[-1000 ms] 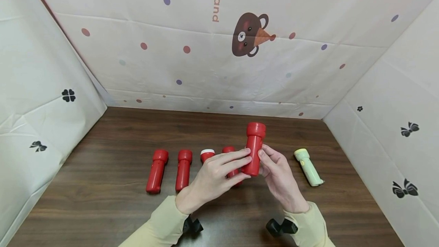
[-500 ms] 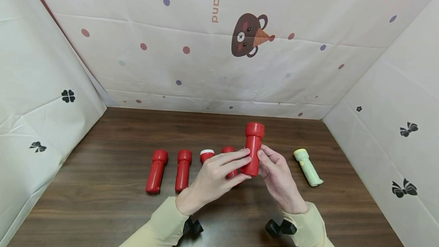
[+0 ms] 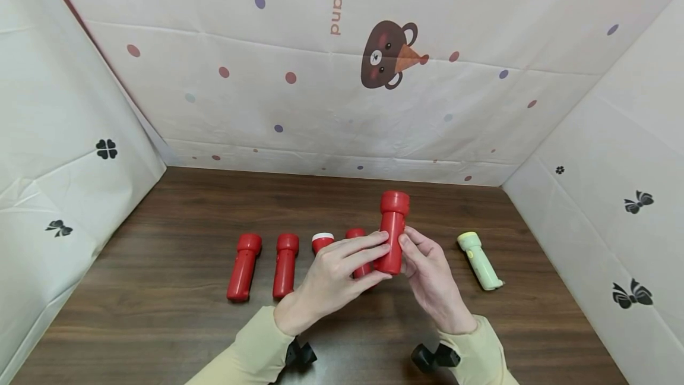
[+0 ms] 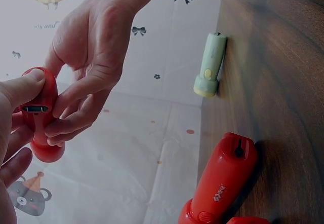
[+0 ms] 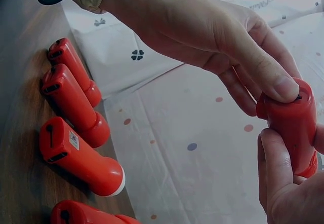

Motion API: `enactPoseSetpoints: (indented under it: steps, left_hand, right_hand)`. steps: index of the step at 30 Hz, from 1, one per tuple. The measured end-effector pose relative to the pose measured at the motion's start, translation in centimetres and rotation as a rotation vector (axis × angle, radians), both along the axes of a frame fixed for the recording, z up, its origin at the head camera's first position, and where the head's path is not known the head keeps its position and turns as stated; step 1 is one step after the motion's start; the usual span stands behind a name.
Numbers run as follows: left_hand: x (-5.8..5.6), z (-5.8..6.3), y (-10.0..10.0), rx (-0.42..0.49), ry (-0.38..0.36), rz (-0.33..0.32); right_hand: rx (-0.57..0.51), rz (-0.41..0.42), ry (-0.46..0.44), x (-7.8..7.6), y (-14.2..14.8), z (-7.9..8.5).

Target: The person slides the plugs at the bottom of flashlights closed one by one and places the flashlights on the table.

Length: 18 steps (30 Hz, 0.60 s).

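Observation:
Both hands hold a red flashlight (image 3: 394, 212) above the table, its wide head pointing away from the person. My left hand (image 3: 333, 269) grips it from the left, and in the right wrist view the left thumb (image 5: 283, 88) presses on its tail end. From the right side, my right hand (image 3: 431, 275) pinches the body between thumb and fingers. A dark slot (image 4: 35, 109) shows near the tail in the left wrist view. Behind the left hand lies another red flashlight (image 3: 361, 269), partly covered by the fingers.
Left of the hands lie two red flashlights (image 3: 244, 266) and one with a white rim (image 3: 323, 242), half hidden by the left hand. A pale green flashlight (image 3: 482, 261) lies at the right. Patterned white sheets (image 3: 299, 106) wall the wooden table (image 3: 176, 278) on three sides.
The held flashlight and the right hand have shifted very slightly to the left. The left hand's grip looks the same, and the flashlights on the table have not moved.

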<state>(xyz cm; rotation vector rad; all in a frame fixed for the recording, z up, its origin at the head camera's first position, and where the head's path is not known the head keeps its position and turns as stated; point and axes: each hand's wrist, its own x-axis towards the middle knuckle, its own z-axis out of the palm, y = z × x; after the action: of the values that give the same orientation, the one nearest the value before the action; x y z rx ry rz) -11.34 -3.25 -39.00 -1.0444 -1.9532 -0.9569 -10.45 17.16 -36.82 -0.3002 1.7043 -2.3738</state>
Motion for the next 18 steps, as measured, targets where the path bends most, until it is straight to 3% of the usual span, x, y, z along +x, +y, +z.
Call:
enactPoseSetpoints:
  steps: [18]
  left_hand:
    - [-0.08, -0.08, 0.14, 0.009, 0.040, 0.012]
  right_hand:
    - [0.017, 0.001, 0.010, 0.15, -0.16, 0.10]
